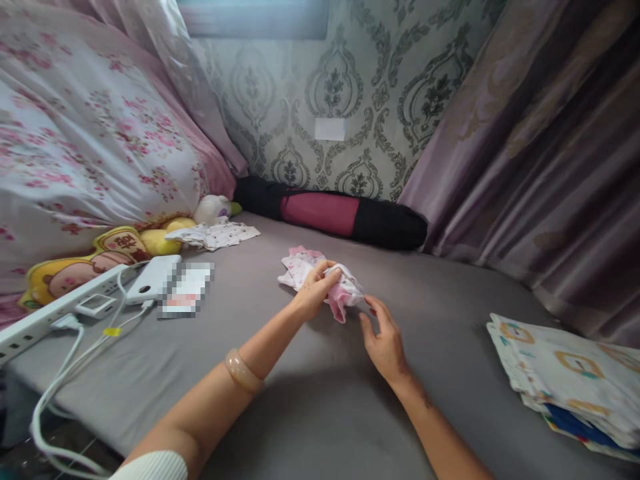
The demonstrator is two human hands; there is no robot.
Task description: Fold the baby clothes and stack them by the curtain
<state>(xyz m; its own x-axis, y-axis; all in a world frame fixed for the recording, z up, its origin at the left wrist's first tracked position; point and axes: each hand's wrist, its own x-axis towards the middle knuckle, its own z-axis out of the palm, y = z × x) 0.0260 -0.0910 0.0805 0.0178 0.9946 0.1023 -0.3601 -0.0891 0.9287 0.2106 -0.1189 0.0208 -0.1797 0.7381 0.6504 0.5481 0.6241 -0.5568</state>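
Note:
A small white garment with pink print and pink trim lies bunched near the middle of the grey sheet. My left hand, coming from the lower left with a bangle on the wrist, is closed on the cloth. Just to the right of the garment is my right hand, its fingers apart and its fingertips close to the cloth's edge. Whether those fingertips touch the cloth I cannot tell. Part of the garment is hidden under my left hand.
At the left lie a power strip with cables, a white power bank, plush toys and another white printed cloth. A black and red long bag rests along the wall. Folded printed cloths are stacked at right.

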